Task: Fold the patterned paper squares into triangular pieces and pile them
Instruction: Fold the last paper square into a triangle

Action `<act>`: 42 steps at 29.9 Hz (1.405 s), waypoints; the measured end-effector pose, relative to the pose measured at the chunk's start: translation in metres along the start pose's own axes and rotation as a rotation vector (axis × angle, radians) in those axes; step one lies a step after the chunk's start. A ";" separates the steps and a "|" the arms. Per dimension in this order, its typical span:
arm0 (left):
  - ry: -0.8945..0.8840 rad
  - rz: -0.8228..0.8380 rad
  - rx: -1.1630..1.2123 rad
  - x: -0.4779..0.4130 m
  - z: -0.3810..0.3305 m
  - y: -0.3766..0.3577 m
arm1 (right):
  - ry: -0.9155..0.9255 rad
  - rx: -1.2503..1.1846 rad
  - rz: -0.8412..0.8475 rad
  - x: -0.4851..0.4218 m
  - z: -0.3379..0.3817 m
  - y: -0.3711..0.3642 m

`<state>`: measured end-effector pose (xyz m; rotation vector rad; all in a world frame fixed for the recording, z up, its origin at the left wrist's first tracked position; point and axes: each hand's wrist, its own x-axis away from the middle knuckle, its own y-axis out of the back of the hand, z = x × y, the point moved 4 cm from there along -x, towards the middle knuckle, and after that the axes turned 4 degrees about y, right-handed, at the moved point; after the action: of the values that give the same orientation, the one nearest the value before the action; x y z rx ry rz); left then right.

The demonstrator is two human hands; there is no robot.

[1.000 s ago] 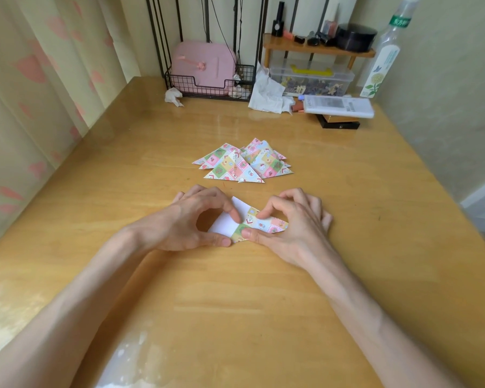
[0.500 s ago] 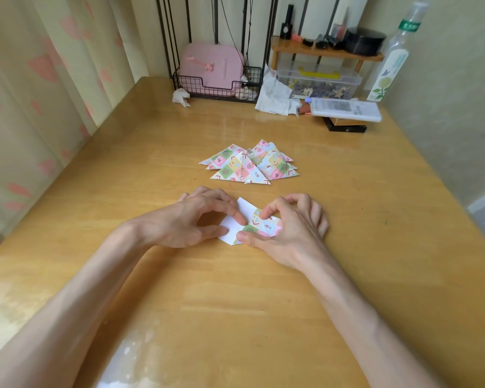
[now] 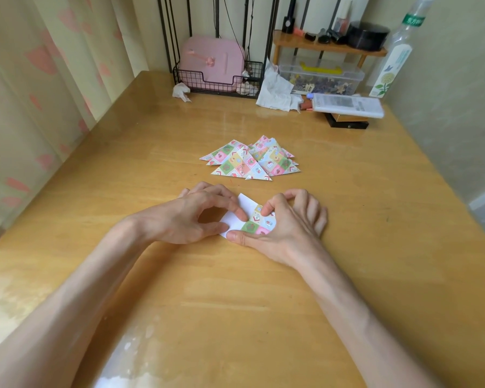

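A pale curtain with pink heart shapes [image 3: 39, 107] hangs along the left edge of the glossy yellow wooden tabletop [image 3: 263, 303]. At the back left stands a black wire basket [image 3: 207, 84] with a pink rounded case [image 3: 212, 61] in it, and a small crumpled white tissue [image 3: 181, 91] lies just in front.

The left hand [image 3: 191, 217] rests on the near middle of the tabletop. Its fingers are curled, with the index tip pressed on the partly folded patterned paper square [image 3: 261, 221] and the thumb at the paper's near left edge; the thumb seems to pinch that edge, though the view is not clear enough to be sure. The paper lies flat between the two hands, its white underside showing on the left and a chequered flap on the right.

Just beyond it, apart from both hands, sits the pile of folded patterned triangles [image 3: 249, 163], overlapping loosely.

The right hand [image 3: 289, 228] has curled fingers too: the index tip presses the patterned flap and the thumb lies along its near edge.

At the back right are a clear plastic box [image 3: 319, 77] and a tall clear bottle with a green label [image 3: 392, 60].
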<state>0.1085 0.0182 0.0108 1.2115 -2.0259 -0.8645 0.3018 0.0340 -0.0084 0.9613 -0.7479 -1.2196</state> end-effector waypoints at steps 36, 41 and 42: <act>0.023 -0.280 -0.001 -0.012 -0.005 -0.019 | 0.031 -0.059 -0.093 -0.005 -0.037 0.022; 0.023 -0.274 -0.009 -0.012 -0.005 -0.019 | 0.003 -0.121 -0.069 -0.008 -0.044 0.028; 0.024 -0.273 -0.007 -0.012 -0.005 -0.019 | 0.002 -0.108 -0.070 -0.008 -0.045 0.029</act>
<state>0.1266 0.0213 -0.0034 1.5111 -1.8627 -0.9781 0.3518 0.0525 -0.0015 0.9055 -0.6444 -1.3062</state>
